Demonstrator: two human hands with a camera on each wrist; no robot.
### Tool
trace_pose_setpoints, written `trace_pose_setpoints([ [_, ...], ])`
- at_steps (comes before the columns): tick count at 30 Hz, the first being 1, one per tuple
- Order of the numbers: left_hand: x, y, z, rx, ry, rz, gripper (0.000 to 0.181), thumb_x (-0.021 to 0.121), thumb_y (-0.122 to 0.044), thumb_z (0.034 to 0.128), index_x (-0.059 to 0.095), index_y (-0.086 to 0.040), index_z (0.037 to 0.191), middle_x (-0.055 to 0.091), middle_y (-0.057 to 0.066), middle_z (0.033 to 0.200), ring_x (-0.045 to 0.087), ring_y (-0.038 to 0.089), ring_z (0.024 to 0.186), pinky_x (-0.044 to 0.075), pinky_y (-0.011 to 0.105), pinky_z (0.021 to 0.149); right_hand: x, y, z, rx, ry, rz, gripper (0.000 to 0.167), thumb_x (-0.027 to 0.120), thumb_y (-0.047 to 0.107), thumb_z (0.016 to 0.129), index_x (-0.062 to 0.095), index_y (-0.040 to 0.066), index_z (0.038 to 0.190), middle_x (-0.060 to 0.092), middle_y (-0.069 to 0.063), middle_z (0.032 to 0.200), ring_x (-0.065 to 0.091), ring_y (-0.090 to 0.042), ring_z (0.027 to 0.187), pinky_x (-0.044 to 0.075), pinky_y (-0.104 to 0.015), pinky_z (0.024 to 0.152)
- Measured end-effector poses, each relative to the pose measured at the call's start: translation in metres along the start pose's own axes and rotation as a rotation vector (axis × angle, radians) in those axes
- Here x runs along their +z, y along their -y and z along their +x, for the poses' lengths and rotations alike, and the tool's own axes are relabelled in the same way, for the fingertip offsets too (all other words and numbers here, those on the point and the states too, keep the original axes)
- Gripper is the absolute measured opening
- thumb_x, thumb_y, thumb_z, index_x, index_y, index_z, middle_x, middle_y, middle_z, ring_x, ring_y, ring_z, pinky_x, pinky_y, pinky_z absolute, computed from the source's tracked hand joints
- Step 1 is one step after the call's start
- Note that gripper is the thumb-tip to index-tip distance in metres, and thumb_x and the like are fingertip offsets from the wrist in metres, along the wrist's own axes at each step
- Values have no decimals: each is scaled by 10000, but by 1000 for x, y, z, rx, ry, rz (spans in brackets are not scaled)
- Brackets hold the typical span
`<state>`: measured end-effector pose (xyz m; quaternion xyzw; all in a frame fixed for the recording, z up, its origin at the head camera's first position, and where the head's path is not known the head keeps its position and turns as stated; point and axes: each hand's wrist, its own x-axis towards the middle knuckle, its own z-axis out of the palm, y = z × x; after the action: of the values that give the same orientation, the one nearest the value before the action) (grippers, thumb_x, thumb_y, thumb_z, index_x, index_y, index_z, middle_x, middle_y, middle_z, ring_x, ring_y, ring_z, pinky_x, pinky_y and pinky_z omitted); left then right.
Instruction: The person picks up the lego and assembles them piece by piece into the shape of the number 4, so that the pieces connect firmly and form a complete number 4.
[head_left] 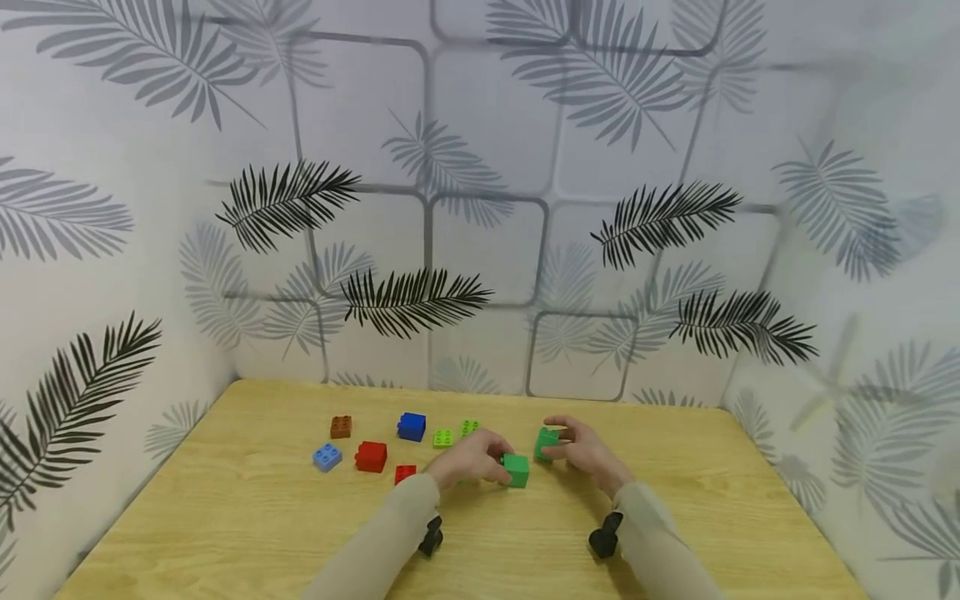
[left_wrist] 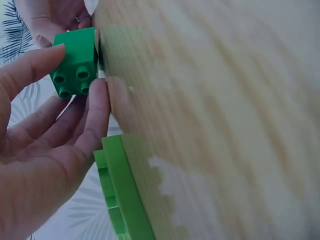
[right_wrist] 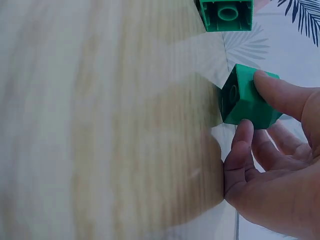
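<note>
In the head view, my left hand pinches a green toy building brick between thumb and fingers. The left wrist view shows this brick lying on its side, studs facing my palm. To the right, my right hand holds a second green brick, thumb on one side and fingertips on the other. In the right wrist view, that brick turns its hollow underside away from the palm. A gap separates the two bricks. A light-green brick lies beside my left hand, mostly hidden in the head view.
Left of my hands on the wooden table lie a brown brick, light-blue brick, blue brick, red brick, smaller red brick and two lime bricks, one nearer. A leaf-patterned wall stands behind.
</note>
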<state>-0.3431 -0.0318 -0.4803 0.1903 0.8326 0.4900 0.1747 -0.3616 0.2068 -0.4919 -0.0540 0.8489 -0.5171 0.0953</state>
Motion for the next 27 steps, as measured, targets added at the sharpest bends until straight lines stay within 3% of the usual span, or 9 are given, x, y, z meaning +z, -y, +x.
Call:
trace_pose_setpoints([
  [2, -1, -1, -2, -14, 1, -30, 277, 762, -60, 808, 699, -70, 1077, 674, 39, 1006, 608, 167, 873, 537, 337, 761, 3, 0, -1, -9, 19, -6, 552, 736, 155, 870, 535, 76, 1377, 553, -199, 1347, 539, -324, 1203, 464, -458, 953],
  [6, -5, -2, -4, -16, -24, -81, 284, 733, -52, 826, 669, -62, 1102, 656, 69, 1040, 606, 182, 856, 555, 357, 735, 8, 3, -3, -25, 45, -29, 469, 749, 131, 853, 605, 65, 1295, 643, -136, 1217, 603, -236, 1070, 473, -399, 923],
  [13, -15, 0, -10, 18, -129, -66, 303, 737, -149, 845, 670, -106, 1137, 645, 84, 1085, 581, 193, 891, 512, 330, 666, 19, 6, -8, -58, 90, -11, 418, 760, 107, 839, 634, 73, 1237, 665, -102, 1137, 599, -208, 1002, 453, -426, 944],
  [20, -18, 4, -11, 17, -187, -126, 282, 731, -174, 874, 668, -132, 1146, 621, 74, 1159, 558, 193, 928, 491, 354, 730, 24, 8, -11, -83, 169, -22, 446, 750, 129, 859, 619, 51, 1278, 666, -95, 1162, 610, -201, 1050, 456, -451, 987],
  [27, -14, 3, -4, 37, -220, -184, 319, 737, -102, 859, 663, -122, 1169, 639, 70, 1155, 582, 188, 964, 494, 391, 801, 26, 7, -11, -33, 159, -12, 472, 783, 141, 832, 625, 65, 1270, 691, -77, 1155, 639, -198, 1063, 458, -455, 1016],
])
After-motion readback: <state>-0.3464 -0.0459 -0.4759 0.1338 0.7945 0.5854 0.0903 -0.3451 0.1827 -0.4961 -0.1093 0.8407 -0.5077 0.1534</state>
